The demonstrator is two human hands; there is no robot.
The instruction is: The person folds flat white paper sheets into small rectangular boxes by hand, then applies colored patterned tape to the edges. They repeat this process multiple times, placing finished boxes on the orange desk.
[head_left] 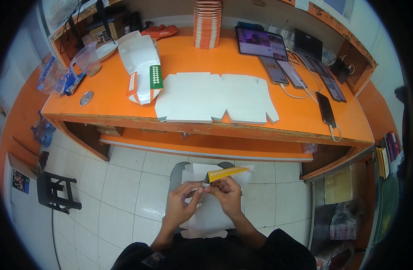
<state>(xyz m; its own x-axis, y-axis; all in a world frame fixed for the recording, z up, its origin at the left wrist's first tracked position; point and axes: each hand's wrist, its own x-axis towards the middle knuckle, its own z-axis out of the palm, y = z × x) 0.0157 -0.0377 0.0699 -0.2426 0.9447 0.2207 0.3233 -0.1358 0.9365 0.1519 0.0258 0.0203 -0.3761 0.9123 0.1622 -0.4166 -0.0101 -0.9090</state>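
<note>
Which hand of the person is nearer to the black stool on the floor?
The left. The left hand is to the right of the black stool, holding the carton; the right hand, also on the carton, is farther right.

Desk across upper frame, carton at lower centre
Blanks on desk, upper centre; 1 box left of them.

Includes, on the right of the orange desk, a lit tablet, several phones just beside it. Has a clear plastic cup and a round silvery disc at left. Also includes a black stool on the pale tiled floor.
</note>
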